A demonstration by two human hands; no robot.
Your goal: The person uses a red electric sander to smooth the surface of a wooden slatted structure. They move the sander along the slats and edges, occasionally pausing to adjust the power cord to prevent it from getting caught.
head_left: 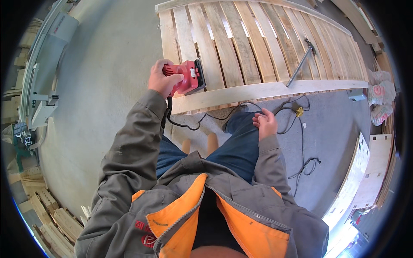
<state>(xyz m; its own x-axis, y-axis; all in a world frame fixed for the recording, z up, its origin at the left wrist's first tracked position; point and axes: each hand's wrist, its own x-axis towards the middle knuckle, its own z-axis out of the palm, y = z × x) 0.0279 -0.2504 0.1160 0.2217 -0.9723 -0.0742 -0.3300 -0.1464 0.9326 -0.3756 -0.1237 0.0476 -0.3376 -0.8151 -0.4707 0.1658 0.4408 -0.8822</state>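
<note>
My left hand point(162, 81) is wrapped round a red electric sander point(186, 78). The sander's dark base rests against the near left corner of a slatted wooden panel point(221, 64), over the first boards. From the tool a black cord point(185, 125) drops and runs right along the panel's near edge. My right hand point(266, 124) hovers by my right thigh with nothing in it, its fingers loosely bent and apart. A hammer point(299, 66) lies across the slats on the right, its handle end over the panel's near rail point(258, 90).
Grey machinery point(41, 73) stands at the left. Stacked timber offcuts point(51, 219) lie at the lower left. On the floor to the right, a cable point(302, 146) runs from a yellow connector point(299, 112). Pale boards point(361, 176) and plastic bags point(382, 94) line the right side.
</note>
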